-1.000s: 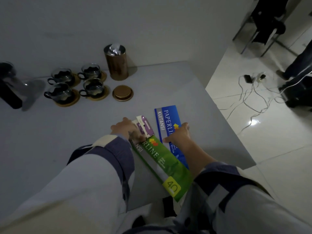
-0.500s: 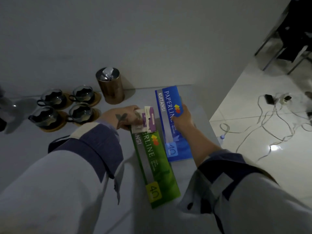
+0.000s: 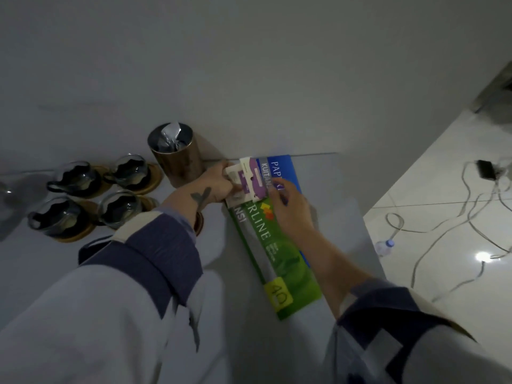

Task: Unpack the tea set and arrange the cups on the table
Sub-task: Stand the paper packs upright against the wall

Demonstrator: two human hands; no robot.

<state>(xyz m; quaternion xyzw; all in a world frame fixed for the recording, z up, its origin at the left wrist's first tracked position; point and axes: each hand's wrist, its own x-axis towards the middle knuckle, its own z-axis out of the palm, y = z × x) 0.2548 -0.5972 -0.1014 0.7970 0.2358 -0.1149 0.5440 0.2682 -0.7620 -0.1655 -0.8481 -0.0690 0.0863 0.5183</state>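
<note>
Head view, dim and slightly blurred. Left hand (image 3: 219, 184) fingers (image 3: 225, 173) curled round a small purple-and-white card pack (image 3: 249, 181), pinned at the top of the green receipt book (image 3: 273, 253). Right hand (image 3: 291, 209) fingers (image 3: 279, 187) laid relaxed across the green cover and the edge of the blue receipt book (image 3: 285, 169) beneath, apparently pressing rather than gripping; exact contact hard to read in this light. Both books stacked askew on the tabletop (image 3: 340, 217), top ends close to the wall, judged as being pushed aside to keep working space free.

Tea set noted at left, well apart from the right hand: four glass cups (image 3: 74, 180) on wooden coasters (image 3: 155, 181), grouped two by two near the wall. Metal canister (image 3: 174, 153) upright just beside the left hand, lid off, foil bag showing inside. Cups appear already unpacked and arranged; stationery tidying judged incidental to the task.

Cables (image 3: 443, 225) and a small bottle (image 3: 383, 246) on the floor at right.
</note>
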